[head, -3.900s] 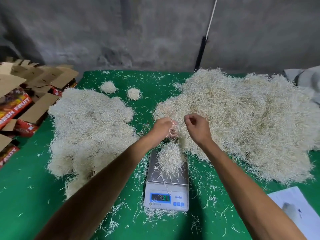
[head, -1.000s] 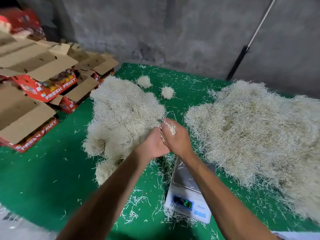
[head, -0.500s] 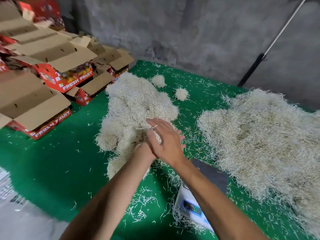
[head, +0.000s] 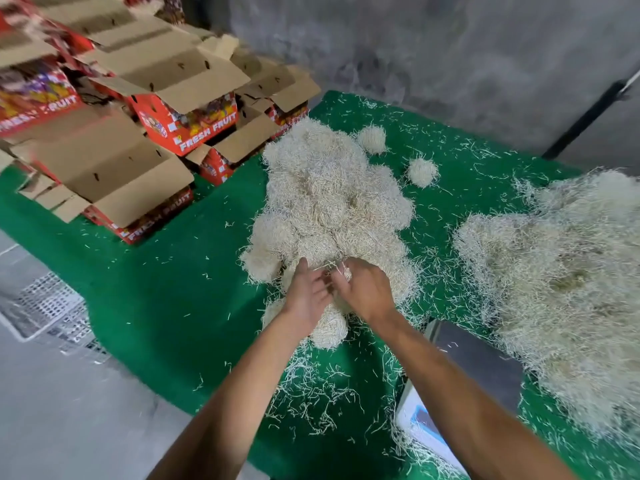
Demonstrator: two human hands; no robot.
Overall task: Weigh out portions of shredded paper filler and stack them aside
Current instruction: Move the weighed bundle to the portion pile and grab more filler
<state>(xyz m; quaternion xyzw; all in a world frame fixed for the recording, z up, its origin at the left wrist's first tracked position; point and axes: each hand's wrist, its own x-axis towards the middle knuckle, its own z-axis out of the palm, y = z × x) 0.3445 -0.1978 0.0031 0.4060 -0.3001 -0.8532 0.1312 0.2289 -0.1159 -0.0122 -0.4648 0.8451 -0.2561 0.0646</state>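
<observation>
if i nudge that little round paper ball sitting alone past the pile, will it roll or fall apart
The small shredded-paper ball looks rounded and sits apart on the green mat, so it would probably roll a little. Strands stick out all round it, so it is likely light, springy and sheds bits.

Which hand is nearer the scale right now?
Right. The right hand is on the stacked portions, up and left of the scale; the left hand sits beside it, farther left from the scale.

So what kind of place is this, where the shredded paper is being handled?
Probably a fruit packing room or small warehouse. Open red cartons printed FRESH FRUIT are stacked by a green-covered table with heaps of shredded paper filler, a digital scale and a bare concrete wall.
</observation>
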